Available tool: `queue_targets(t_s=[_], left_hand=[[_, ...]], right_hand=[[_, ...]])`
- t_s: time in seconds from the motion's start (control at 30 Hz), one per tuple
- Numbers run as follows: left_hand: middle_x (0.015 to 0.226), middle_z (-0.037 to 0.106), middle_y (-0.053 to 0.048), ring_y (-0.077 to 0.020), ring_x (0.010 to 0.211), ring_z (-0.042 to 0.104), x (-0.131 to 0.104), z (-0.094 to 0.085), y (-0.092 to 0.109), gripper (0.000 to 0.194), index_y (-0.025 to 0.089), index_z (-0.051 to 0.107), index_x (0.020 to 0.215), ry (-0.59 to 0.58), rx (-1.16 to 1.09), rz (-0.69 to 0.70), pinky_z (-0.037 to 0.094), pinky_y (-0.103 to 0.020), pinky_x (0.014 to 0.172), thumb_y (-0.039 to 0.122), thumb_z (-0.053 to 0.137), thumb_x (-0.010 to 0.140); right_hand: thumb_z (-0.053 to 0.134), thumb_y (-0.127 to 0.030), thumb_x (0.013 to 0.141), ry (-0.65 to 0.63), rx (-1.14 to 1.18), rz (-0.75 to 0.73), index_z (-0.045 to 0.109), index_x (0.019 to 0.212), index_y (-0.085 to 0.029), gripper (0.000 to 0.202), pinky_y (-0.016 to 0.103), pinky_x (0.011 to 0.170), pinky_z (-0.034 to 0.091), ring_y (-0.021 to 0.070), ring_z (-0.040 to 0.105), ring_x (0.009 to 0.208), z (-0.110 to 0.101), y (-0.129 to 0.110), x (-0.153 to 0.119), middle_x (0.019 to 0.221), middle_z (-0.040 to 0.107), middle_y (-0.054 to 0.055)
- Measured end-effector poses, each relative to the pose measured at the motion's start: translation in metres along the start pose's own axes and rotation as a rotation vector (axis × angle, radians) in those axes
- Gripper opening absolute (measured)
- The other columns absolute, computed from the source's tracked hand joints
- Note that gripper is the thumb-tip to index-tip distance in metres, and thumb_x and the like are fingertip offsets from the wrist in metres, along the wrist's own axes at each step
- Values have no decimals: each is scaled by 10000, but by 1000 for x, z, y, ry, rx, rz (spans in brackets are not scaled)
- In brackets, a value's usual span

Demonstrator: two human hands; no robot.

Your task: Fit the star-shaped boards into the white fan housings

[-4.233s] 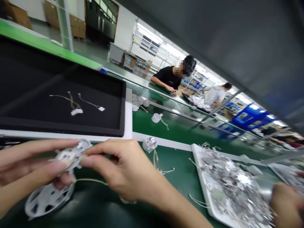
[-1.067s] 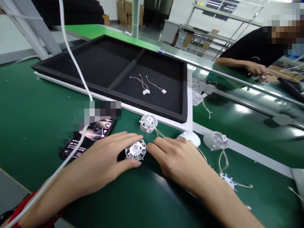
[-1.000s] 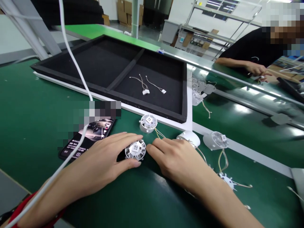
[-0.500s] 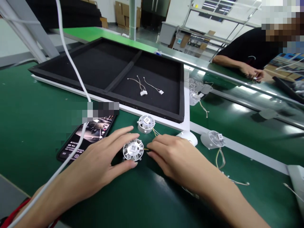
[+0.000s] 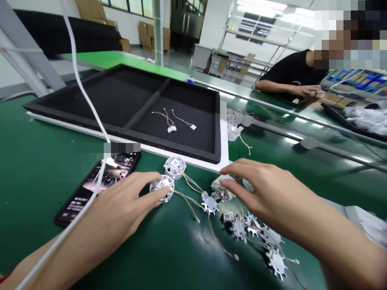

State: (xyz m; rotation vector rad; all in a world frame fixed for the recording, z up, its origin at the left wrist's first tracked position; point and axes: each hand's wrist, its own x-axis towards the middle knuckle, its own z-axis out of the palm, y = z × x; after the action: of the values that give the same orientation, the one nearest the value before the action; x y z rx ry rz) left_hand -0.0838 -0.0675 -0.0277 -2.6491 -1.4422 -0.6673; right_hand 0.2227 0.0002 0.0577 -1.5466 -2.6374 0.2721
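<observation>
My left hand (image 5: 127, 203) has its fingertips on the rim and top of a round white fan-like part (image 5: 162, 187) lying on the green table. A second round white part (image 5: 175, 166) with a square code label sits just behind it. Thin wires run rightward from both, towards a silvery toothed disc (image 5: 209, 204). My right hand (image 5: 266, 187) pinches the upper edge of a white cylindrical housing (image 5: 223, 192) between thumb and fingers. Several more toothed discs (image 5: 276, 262) with wires lie below this hand. Part of a white object (image 5: 248, 184) shows behind its thumb.
A phone (image 5: 90, 189) lies left, crossed by a hanging white cable (image 5: 86, 94). Behind is a black divided tray (image 5: 145, 106) holding wired connectors (image 5: 171, 129). Clear housings (image 5: 234, 131) sit right of it. Across the table, a person in black (image 5: 290, 76) handles something small.
My right hand has left the wires and moved right, taking hold of a housing that now stands further left. My left fingers have closed onto the round part. The view has shifted, and toothed discs show.
</observation>
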Motion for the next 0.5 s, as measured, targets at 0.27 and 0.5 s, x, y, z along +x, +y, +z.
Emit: queue_targets(t_s=[0.27,0.5], left_hand=[[1386,718,-21,-252,1141,735,13,6,-16,535,291,694,1343,0,140,159,628,-386,870,24,343,1039],[1315,765,-31,-266,958,800,24,11,-23,407,329,692,1369,84,209,142,625,-359,663,278,375,1119]], right_hand=[[600,-416,1047,-180,89,206,772,1210,-273,276,441,796,531,335,749,1056,-19,10,-4,1215,797,66],[635,-365,1078,3,126,407,712,1303,-189,296,475,991,578,284,718,1151,-11,61,38,1289,754,109]])
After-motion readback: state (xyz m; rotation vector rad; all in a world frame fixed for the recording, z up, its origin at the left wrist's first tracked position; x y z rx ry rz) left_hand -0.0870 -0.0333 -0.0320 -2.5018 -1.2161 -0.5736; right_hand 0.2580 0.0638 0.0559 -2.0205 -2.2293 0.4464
